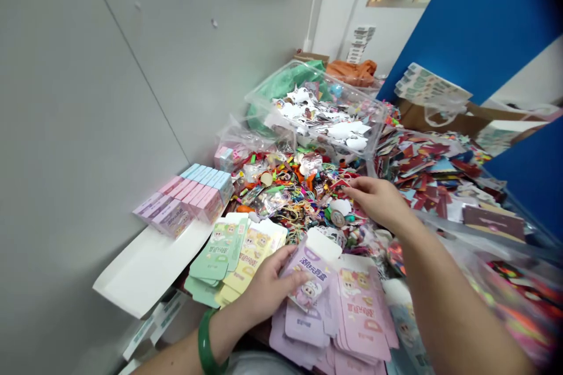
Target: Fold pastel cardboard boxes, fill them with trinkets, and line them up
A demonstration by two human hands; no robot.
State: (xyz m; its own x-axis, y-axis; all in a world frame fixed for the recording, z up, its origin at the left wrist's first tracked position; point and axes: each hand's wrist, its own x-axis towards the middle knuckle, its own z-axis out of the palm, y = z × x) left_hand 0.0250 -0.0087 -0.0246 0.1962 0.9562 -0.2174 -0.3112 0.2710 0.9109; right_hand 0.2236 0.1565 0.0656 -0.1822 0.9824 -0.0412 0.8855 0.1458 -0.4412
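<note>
Left hand (268, 287): The fingers wrap the side edge of a lilac carton blank (305, 275), so this hand is grasping it. The blank is thin printed paperboard, flat and a little glossy, and it sits inside the grip, tilted. A smooth green jade bangle (207, 343) goes around the wrist.

Lilac stack (360, 316): Many flat blanks of same colour lie fanned out, just below and to the right of the held one.

Green and yellow blanks (229, 261): They overlap in loose piles, just beside the left hand, on its far side.

Right hand (376, 199): It is open and palm down, with fingers stretched out, and nothing is seen inside it. It hangs over the edge of the heap, and the forearm comes from the lower right corner.

Trinket heap (285, 187): Small bright charms and thin rubber bands are mixed together, just beyond the blanks.

Folded boxes (185, 199): Pink and pale blue boxes stand in rows beside a grey wall (109, 99).

Clear plastic tub (316, 111): It holds white cut-out pieces, farther behind the heap.

Far side: A pile of red printed cards (426, 164) lies to the right, below a blue board (466, 35).
</note>
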